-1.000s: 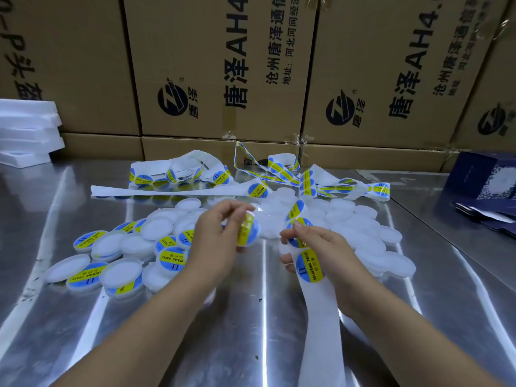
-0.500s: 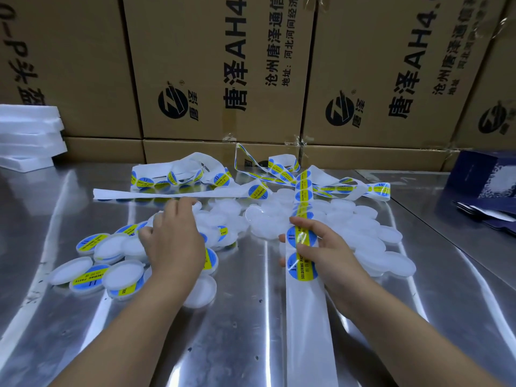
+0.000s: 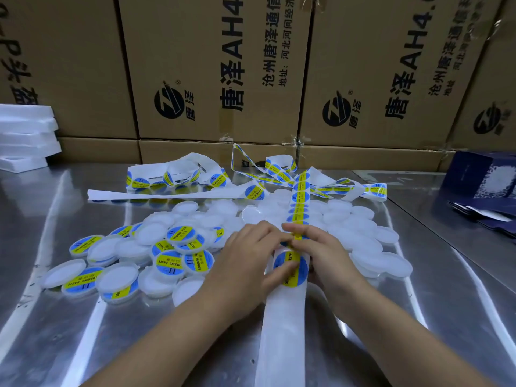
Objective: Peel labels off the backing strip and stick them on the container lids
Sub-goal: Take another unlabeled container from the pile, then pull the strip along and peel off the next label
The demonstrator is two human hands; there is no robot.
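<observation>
A white backing strip (image 3: 282, 331) runs from the near table edge up between my hands to a tangle of strip at the back. Round blue-and-yellow labels (image 3: 300, 196) sit along it. My right hand (image 3: 326, 255) grips the strip from the right, fingers curled over its top. My left hand (image 3: 245, 263) has come against the strip from the left and pinches the nearest label (image 3: 290, 261), thumb lying on it. Labelled lids (image 3: 178, 255) are piled to the left. Plain white lids (image 3: 363, 236) are heaped to the right and behind my hands.
The steel table (image 3: 83, 344) is backed by a wall of cardboard boxes (image 3: 212, 79). White foam trays (image 3: 25, 135) are stacked at far left. A dark blue box (image 3: 485, 177) and flat blue sleeves lie at far right. Used strip (image 3: 167, 194) loops across the back.
My left hand put a labelled lid on the left pile, then moved right to the strip. My right hand kept hold of the strip, which now lies straighter.
</observation>
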